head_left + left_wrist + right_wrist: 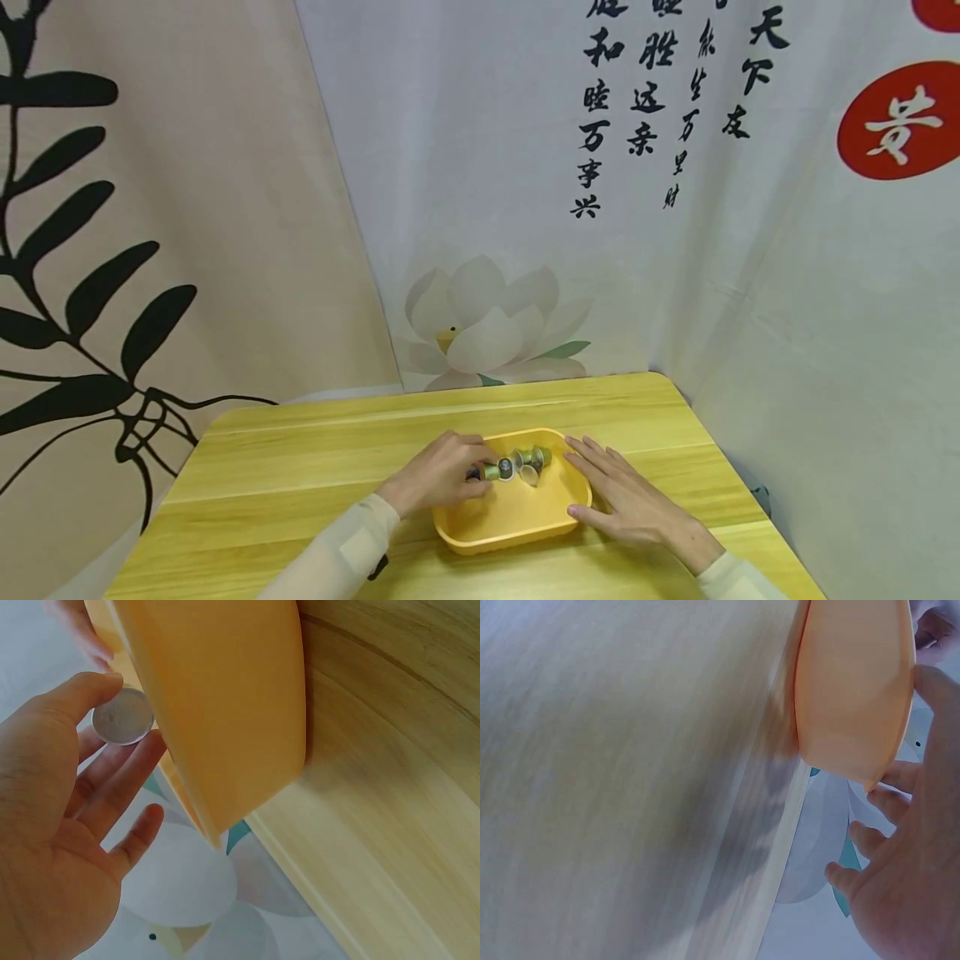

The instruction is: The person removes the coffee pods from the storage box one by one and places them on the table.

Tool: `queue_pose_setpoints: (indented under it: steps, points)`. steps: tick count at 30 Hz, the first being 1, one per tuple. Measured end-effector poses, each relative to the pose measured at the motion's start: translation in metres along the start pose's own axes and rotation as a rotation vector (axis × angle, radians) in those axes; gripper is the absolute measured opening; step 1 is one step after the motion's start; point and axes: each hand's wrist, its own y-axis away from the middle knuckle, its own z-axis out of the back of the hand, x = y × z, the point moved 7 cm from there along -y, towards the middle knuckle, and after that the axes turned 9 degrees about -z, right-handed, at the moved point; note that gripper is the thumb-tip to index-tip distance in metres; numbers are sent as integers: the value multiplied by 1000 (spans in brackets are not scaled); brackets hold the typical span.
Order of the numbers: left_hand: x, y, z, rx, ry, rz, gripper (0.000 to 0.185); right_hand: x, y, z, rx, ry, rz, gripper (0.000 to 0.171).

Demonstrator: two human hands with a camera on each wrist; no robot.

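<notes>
A yellow plastic tray (517,525) rests on the wooden table. Inside it, towards the far side, lie several small coffee capsules (530,476) with green and silvery sides. My left hand (442,473) reaches over the tray's left side. In the left wrist view, its thumb and fingers pinch a coffee capsule (122,716) whose round silver face shows; the rest of the capsule is hidden. At the tray's right end, my right hand (626,500) rests with fairly straight, spread fingers against the rim, the thumb nearer me and the fingertips at the far corner.
The wooden table (300,467) stretches out on both sides of the tray. Behind it hangs a pale cloth (487,208) with a printed lotus and dark writing. A small black object (378,568) shows beside the left sleeve.
</notes>
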Motion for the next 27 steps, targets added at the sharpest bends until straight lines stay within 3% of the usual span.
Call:
queue_pose_setpoints:
  steps: [4,13,19,27]
  points:
    - [2,8,5,-10,29,43,25,0,0,0,-2,0,2,78]
    - [4,28,21,-75,49,54,29,0,-1,0,-16,7,15,76]
    - [7,44,35,-103,43,109,28,0,-1,0,-18,6,18,76]
    - [12,67,50,-181,12,115,27,-1,0,-1,-25,30,15,78]
